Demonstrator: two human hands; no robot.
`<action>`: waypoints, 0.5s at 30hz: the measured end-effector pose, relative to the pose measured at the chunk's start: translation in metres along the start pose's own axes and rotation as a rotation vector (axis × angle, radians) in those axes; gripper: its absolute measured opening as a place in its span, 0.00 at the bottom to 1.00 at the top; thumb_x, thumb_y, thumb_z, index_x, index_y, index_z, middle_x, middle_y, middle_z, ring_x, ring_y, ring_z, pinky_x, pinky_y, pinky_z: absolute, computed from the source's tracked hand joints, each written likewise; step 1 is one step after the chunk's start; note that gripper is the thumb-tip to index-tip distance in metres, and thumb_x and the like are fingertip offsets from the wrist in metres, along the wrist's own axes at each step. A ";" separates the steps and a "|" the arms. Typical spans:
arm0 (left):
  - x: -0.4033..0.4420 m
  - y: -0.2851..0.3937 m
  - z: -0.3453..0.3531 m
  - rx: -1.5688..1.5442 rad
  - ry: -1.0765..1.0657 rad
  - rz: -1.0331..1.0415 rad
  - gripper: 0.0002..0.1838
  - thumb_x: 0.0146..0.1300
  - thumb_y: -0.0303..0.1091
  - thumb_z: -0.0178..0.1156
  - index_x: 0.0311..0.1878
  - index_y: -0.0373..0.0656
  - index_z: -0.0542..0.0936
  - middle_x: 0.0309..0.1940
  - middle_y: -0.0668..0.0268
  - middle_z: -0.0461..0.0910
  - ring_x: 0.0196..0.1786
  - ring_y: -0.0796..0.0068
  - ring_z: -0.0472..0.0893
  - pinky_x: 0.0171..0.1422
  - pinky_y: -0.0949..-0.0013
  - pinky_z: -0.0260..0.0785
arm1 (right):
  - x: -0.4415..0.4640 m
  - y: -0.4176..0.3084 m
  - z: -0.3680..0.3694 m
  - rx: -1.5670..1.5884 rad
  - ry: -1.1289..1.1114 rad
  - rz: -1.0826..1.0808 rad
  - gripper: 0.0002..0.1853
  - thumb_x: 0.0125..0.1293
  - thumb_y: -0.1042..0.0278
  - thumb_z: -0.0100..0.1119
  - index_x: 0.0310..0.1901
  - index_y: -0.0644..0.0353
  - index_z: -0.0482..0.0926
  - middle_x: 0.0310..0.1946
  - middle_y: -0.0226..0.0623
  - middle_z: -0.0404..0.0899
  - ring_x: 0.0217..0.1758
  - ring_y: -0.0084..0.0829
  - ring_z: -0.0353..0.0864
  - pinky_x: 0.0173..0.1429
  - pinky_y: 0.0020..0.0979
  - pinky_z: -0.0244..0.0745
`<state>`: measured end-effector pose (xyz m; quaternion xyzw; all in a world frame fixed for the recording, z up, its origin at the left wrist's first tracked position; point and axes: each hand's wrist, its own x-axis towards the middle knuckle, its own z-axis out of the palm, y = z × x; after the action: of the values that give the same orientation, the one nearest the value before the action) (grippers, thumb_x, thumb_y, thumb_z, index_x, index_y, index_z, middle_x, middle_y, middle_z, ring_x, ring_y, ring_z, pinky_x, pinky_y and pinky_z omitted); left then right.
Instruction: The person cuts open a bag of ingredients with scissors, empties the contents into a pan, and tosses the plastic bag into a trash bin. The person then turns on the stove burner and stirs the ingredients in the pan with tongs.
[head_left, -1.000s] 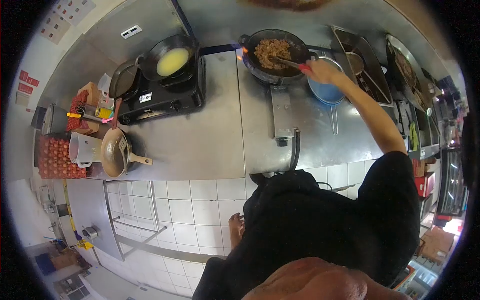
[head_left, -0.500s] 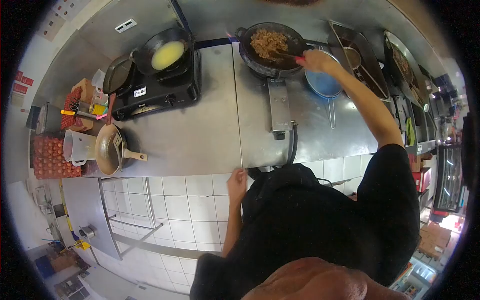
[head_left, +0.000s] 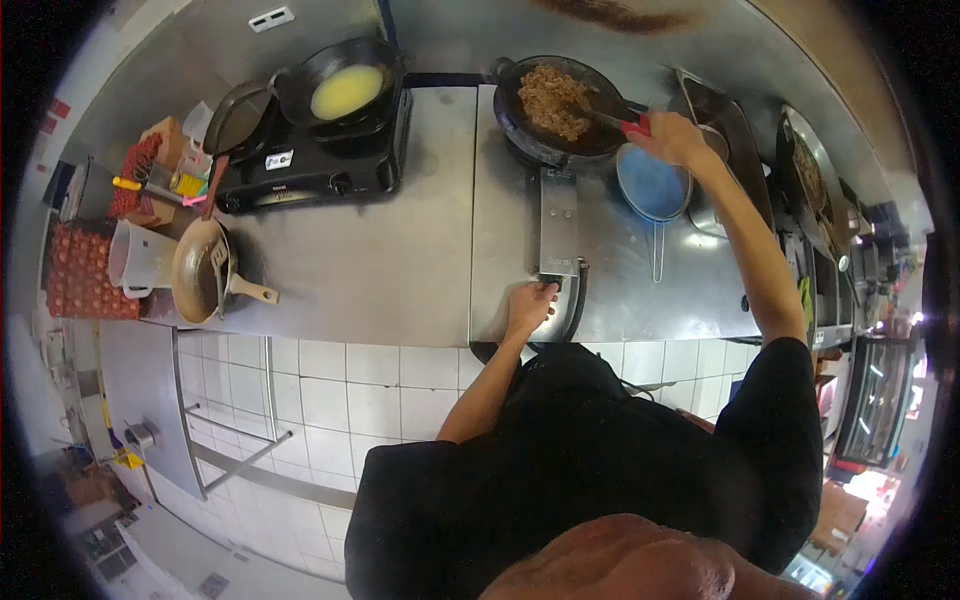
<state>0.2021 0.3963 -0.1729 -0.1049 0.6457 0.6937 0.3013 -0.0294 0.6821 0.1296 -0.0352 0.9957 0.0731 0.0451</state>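
My right hand is closed round the red handle of a spatula, whose blade rests in the black wok at the food's right side. Brown minced food lies in that wok. Below it, my left hand has its fingers closed on the dark knob at the front end of the burner's metal box. A blue bowl with a wire-handled strainer sits just under my right hand.
On the left, a black stove bears a wok with yellow liquid. A beige pan, a white jug and egg trays stand at the counter's left end. Metal trays stand to the right.
My left hand has risen from beside my body to the burner knob. My right hand still holds the spatula, and the spatula has shifted within the wok. The camera view has shifted slightly.
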 end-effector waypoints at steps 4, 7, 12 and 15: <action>0.004 -0.002 0.004 0.149 0.116 0.109 0.19 0.71 0.46 0.72 0.40 0.36 0.87 0.29 0.64 0.91 0.25 0.74 0.88 0.32 0.67 0.79 | 0.024 -0.002 0.004 0.021 0.014 -0.025 0.37 0.74 0.32 0.59 0.53 0.69 0.84 0.44 0.64 0.88 0.52 0.64 0.87 0.59 0.56 0.81; 0.007 -0.007 0.004 0.229 0.155 0.208 0.18 0.68 0.45 0.73 0.39 0.36 0.86 0.27 0.61 0.90 0.26 0.69 0.89 0.36 0.62 0.80 | 0.053 -0.015 -0.002 0.112 -0.085 0.025 0.38 0.74 0.31 0.58 0.54 0.70 0.83 0.44 0.64 0.88 0.53 0.64 0.87 0.59 0.55 0.81; 0.009 -0.006 0.001 0.496 0.247 0.356 0.23 0.66 0.53 0.74 0.38 0.38 0.86 0.28 0.57 0.90 0.33 0.57 0.90 0.41 0.55 0.81 | 0.082 -0.047 0.037 0.047 -0.025 0.021 0.34 0.77 0.35 0.55 0.54 0.68 0.83 0.45 0.65 0.88 0.53 0.65 0.87 0.60 0.56 0.81; -0.003 0.008 -0.014 0.521 0.234 0.399 0.24 0.65 0.56 0.74 0.37 0.40 0.87 0.28 0.57 0.89 0.33 0.55 0.90 0.41 0.55 0.81 | 0.053 -0.061 0.037 0.012 -0.021 0.003 0.30 0.80 0.39 0.54 0.54 0.66 0.83 0.45 0.66 0.87 0.53 0.66 0.87 0.60 0.57 0.81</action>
<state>0.1969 0.3822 -0.1670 0.0250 0.8391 0.5341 0.1001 -0.0744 0.6239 0.0790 -0.0328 0.9956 0.0673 0.0555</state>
